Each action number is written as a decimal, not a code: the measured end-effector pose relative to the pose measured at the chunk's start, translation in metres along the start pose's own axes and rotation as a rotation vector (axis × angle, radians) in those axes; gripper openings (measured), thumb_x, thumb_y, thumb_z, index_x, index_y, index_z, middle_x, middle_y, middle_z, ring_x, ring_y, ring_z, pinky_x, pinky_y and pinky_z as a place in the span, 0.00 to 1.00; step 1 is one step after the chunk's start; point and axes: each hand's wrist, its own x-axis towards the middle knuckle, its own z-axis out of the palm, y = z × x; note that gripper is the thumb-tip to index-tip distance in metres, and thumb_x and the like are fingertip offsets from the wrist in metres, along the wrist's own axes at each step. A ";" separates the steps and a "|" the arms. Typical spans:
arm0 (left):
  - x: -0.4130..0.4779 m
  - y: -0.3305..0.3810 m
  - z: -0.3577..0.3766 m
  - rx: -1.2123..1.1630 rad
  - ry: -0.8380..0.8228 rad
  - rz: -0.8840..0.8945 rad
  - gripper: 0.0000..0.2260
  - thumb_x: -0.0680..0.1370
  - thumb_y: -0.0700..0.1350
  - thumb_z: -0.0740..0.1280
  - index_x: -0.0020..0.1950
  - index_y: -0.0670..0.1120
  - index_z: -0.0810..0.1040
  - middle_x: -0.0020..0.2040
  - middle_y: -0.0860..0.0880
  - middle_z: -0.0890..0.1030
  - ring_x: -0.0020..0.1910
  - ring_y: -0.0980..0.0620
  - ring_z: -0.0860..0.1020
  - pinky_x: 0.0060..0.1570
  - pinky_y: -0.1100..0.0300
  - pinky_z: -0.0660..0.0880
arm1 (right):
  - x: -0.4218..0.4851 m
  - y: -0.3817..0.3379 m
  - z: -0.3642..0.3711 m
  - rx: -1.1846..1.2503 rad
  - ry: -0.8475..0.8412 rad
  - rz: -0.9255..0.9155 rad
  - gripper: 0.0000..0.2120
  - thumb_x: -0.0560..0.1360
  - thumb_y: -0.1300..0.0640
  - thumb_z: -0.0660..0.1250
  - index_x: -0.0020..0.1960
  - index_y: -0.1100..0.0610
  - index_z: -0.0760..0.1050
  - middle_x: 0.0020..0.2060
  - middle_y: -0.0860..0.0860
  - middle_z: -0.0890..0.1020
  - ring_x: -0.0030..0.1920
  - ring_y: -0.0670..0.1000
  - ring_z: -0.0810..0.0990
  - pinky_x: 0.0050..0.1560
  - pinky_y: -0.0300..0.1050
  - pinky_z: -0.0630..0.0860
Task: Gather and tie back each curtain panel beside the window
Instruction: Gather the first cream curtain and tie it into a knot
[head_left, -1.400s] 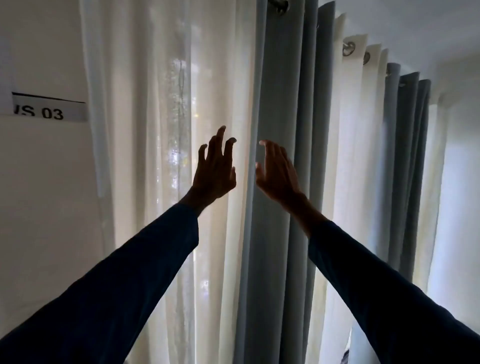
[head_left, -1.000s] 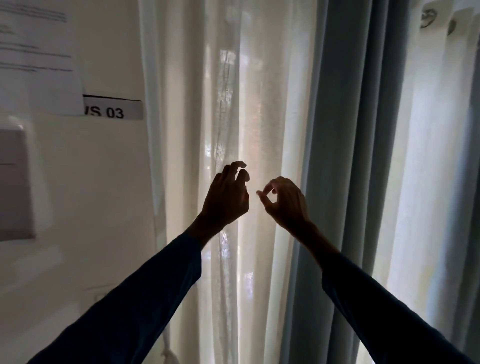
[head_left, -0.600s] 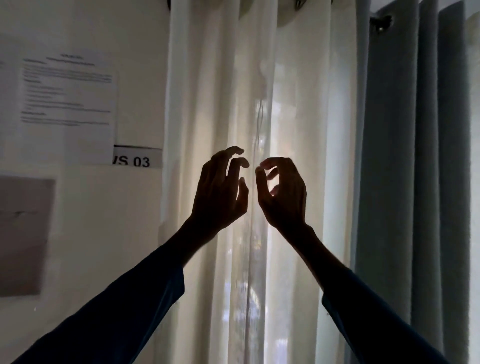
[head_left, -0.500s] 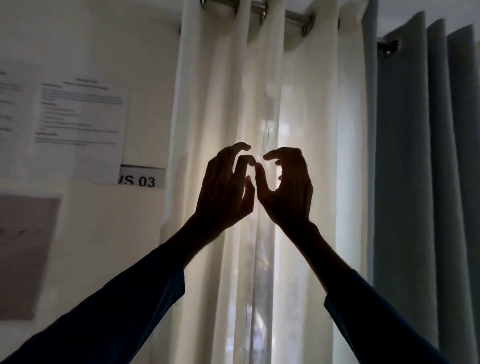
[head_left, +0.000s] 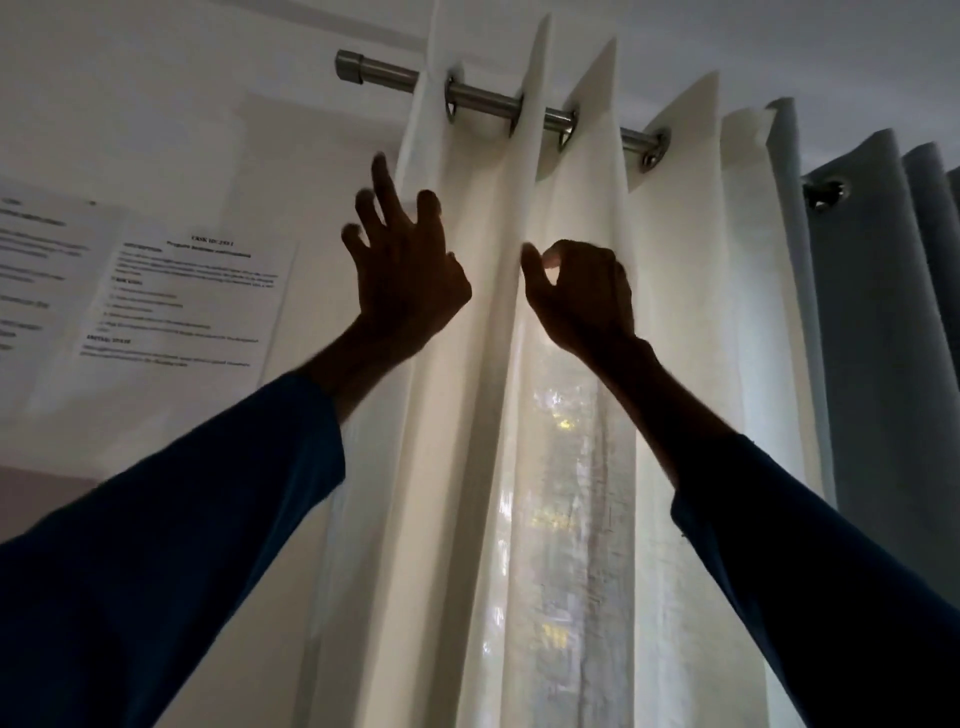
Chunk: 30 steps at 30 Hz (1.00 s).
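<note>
left hand (head_left: 408, 280) is rising to upper centre, fingers spreading, released | right hand (head_left: 582, 296) is curling at curtain panel (head_left: 675, 338), grasp unclear | gathering is beginning

From my end it read as a plain indoor room by a window, more a workplace or test room than a lived-in home. Printed sheets (head_left: 192, 296) of typed text with headings were stuck on the bare pale wall (head_left: 156, 104). A metal curtain rod (head_left: 483, 101) ran just under the ceiling (head_left: 779, 41), carrying a white curtain (head_left: 571, 467) with daylight glowing through it. A grey curtain (head_left: 883, 312) hung just beside it.
</note>
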 end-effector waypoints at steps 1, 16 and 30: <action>0.008 0.000 0.004 -0.091 -0.053 -0.034 0.23 0.74 0.50 0.69 0.66 0.45 0.68 0.77 0.36 0.59 0.69 0.35 0.70 0.62 0.40 0.73 | 0.009 -0.006 -0.001 0.072 -0.031 0.063 0.30 0.82 0.35 0.55 0.39 0.58 0.79 0.36 0.51 0.84 0.41 0.51 0.82 0.50 0.47 0.76; 0.033 0.034 0.084 -0.648 -0.243 0.051 0.26 0.74 0.34 0.66 0.72 0.48 0.73 0.65 0.43 0.78 0.63 0.44 0.78 0.62 0.50 0.77 | 0.009 0.032 0.004 -0.021 0.080 0.395 0.13 0.81 0.56 0.66 0.59 0.64 0.77 0.58 0.61 0.81 0.59 0.62 0.79 0.50 0.47 0.72; 0.012 0.049 0.081 -0.776 -0.197 0.183 0.17 0.77 0.35 0.63 0.59 0.53 0.81 0.60 0.50 0.82 0.62 0.51 0.77 0.63 0.56 0.75 | -0.019 0.066 -0.008 -0.352 0.195 0.301 0.13 0.83 0.55 0.63 0.53 0.64 0.80 0.49 0.63 0.83 0.52 0.64 0.81 0.49 0.50 0.74</action>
